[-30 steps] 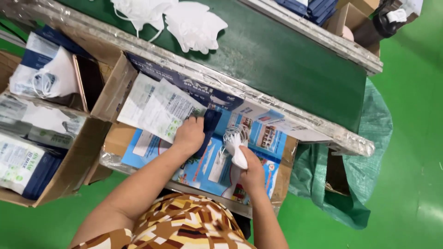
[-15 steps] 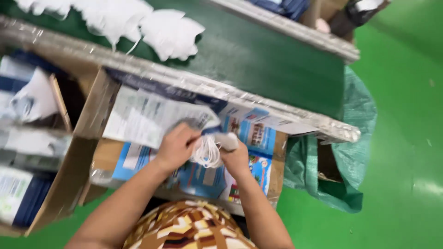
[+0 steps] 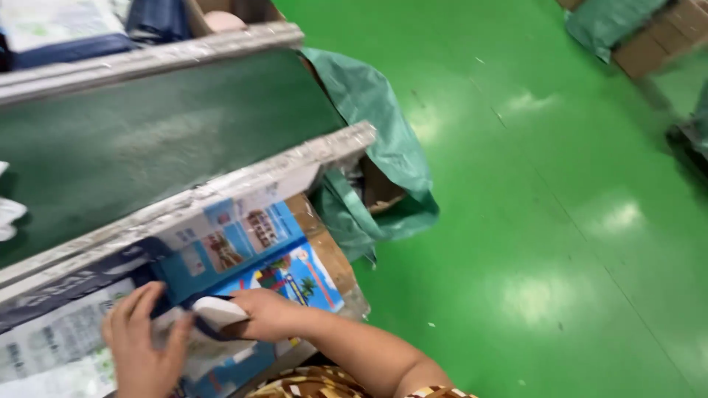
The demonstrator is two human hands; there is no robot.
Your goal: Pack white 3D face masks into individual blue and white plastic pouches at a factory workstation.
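Here the small white folded item with a dark edge sits low at the frame's left, directly between both hands, over the blue printed cardboard cartons packed in an open brown box. Its long axis runs roughly left-right, tilted a bit up toward the right. Right hand is nearer and has it: fingers curled shut around the right end, pinching. Left hand is on the other side, fingers spread and half open, touching the item's left end and the white printed sheets under it; whether it actually grips is unclear, blurred. Dark green conveyor belt with its foil-wrapped rail runs behind, well apart from the hands. Green plastic bag hangs at the belt's end over the glossy green floor.
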